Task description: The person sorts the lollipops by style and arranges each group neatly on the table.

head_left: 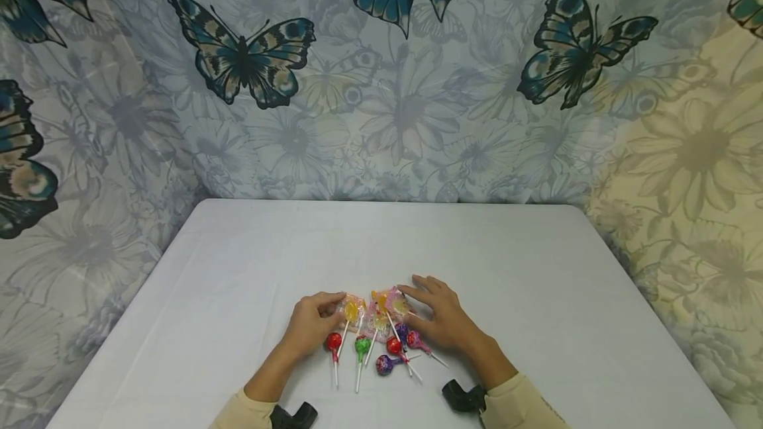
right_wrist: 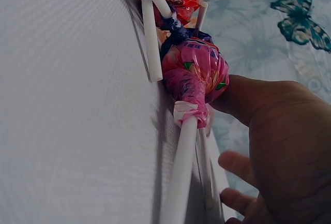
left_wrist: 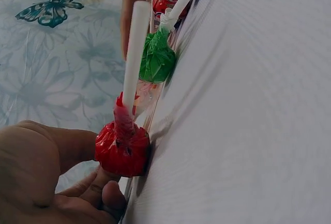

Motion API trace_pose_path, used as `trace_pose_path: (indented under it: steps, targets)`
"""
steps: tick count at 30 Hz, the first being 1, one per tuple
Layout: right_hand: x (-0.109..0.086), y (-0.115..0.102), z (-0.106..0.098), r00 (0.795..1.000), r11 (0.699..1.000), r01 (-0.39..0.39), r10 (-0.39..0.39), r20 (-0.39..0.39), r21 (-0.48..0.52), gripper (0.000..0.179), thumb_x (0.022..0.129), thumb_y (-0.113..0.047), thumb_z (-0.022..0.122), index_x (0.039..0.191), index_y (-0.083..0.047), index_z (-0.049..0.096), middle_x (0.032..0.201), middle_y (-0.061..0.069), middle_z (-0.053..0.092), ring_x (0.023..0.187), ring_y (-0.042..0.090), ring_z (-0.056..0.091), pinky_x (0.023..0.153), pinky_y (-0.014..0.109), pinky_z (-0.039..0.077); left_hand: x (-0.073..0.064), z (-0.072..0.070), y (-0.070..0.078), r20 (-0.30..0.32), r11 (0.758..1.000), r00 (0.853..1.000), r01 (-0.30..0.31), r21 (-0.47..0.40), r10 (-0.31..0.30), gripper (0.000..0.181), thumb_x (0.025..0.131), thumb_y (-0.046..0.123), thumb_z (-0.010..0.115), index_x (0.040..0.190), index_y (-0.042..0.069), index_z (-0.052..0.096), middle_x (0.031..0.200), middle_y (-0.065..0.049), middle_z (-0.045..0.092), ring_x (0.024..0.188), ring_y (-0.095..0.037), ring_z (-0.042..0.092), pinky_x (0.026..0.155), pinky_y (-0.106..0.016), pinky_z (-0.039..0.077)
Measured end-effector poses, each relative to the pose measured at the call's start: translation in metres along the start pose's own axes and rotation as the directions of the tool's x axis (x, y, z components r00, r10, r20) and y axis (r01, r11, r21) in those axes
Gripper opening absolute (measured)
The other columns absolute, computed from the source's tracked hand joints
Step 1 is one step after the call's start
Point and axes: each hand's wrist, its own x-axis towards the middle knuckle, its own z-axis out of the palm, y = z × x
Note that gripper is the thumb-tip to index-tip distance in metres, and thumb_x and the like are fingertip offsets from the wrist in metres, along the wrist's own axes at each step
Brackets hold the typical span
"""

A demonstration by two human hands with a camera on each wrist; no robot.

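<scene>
A cluster of wrapped lollipops lies on the white table. My left hand (head_left: 311, 323) is at its left side, fingertips by the clear wrapper of an orange lollipop (head_left: 352, 311). Closer to me are a red lollipop (head_left: 333, 341) and a green lollipop (head_left: 362, 344); the red one (left_wrist: 123, 149) hides part of the left fingers. At the right side my right hand (head_left: 440, 313) has its fingers spread, fingertips at a pink-edged clear wrapper (head_left: 396, 302). Its thumb is beside a pink lollipop (right_wrist: 199, 69). Another red lollipop (head_left: 394, 345) and a purple lollipop (head_left: 384, 365) lie between the hands.
The white table (head_left: 477, 250) extends around the lollipops. Butterfly-patterned cloth (head_left: 411, 118) hangs behind it and at both sides. Black wrist devices (head_left: 463, 396) sit at the sleeves, low over the table.
</scene>
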Motion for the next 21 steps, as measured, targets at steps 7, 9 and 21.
trace_pose_path:
  steps: [7,9,21]
  targets:
    - [0.000,0.000,0.002,1.000,0.999,0.000,0.001,0.020,-0.039,0.043,0.085,-0.030,0.073,0.127,-0.022,0.066,0.141,0.011,0.048,0.134,0.043,0.029,0.102,0.067,0.017,0.003,-0.002,-0.001,-0.016,0.993,0.995,0.098,-0.064,-0.100,0.023,0.083,-0.003,0.071,0.106,0.002,0.073,0.104,-0.008,0.068,0.091,-0.020,0.061,0.077,-0.031,0.050]
    - [0.001,0.000,0.002,1.000,0.999,0.000,0.002,0.029,-0.053,0.039,0.085,-0.030,0.074,0.123,-0.023,0.069,0.141,0.010,0.049,0.134,0.044,0.029,0.102,0.067,0.017,0.004,-0.004,0.000,-0.040,0.988,0.993,0.109,-0.107,-0.113,0.022,0.083,-0.002,0.071,0.105,0.000,0.073,0.105,-0.010,0.068,0.092,-0.021,0.061,0.075,-0.030,0.051]
    - [0.001,0.001,0.002,1.000,0.998,0.005,-0.003,0.030,-0.055,0.038,0.082,-0.027,0.077,0.119,-0.022,0.071,0.138,0.008,0.053,0.134,0.044,0.030,0.102,0.067,0.017,0.036,-0.021,0.012,-0.229,0.961,0.959,0.108,-0.253,-0.168,0.030,0.082,-0.008,0.070,0.111,-0.005,0.068,0.112,-0.014,0.067,0.093,-0.025,0.060,0.073,-0.019,0.050]
